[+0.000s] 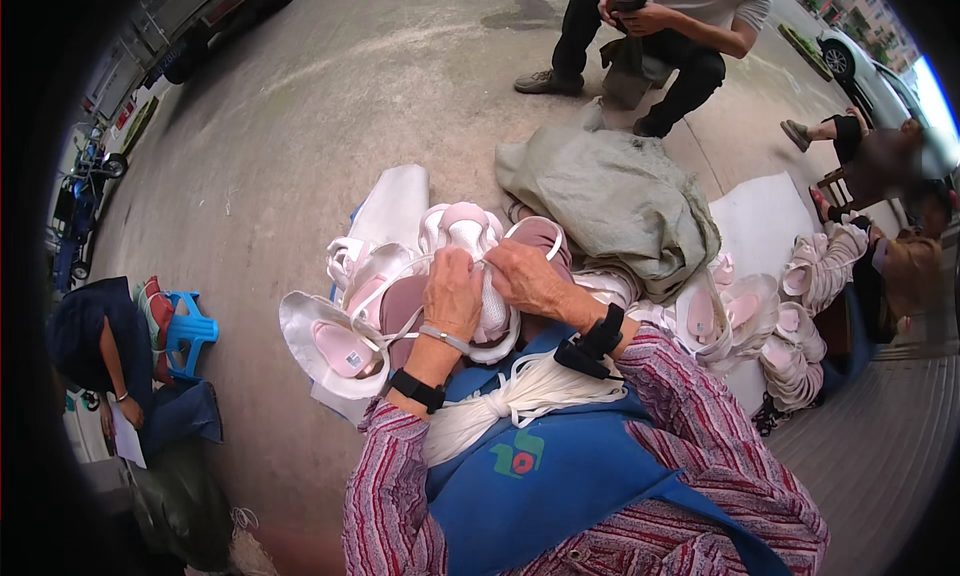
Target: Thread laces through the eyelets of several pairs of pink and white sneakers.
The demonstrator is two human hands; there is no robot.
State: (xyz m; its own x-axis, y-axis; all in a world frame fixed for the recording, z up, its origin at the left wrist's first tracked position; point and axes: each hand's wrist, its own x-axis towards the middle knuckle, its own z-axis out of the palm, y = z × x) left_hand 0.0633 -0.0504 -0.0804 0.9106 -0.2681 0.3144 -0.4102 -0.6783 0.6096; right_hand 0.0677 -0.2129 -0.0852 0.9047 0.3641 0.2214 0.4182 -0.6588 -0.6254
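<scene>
Outdoor scene on a grey concrete pavement point(330, 106), viewed from above. Far left: a seated person in dark blue point(95, 346) beside a blue plastic stool point(190, 331); parked vehicles line the upper rim. Left of centre: a white-and-pink shoe upper point(335, 341) lies opened flat on the wearer's lap, its pink insole facing up, next to a flat white sheet point(395, 206).

Centre: the left hand point(452, 294) and right hand point(522, 276) are brought together, both clamped on a white-and-pink shoe point(470, 231) held above the knees. Its long axis runs roughly away from the wearer, one end pointing up the picture toward the pavement; which end is the toe cannot be told. White laces point(400, 321) loop from it across the lap. A bundle of white laces point(500, 401) rests on the blue apron point(560, 486), just below the wrists.

Right of centre: a grey-green sack point(610, 201) lies crumpled on the ground; its contents are hidden. Behind it a crouching person in dark trousers point(650, 36). Right: stacks of white-and-pink uppers point(760, 331) lie on a white sheet.
</scene>
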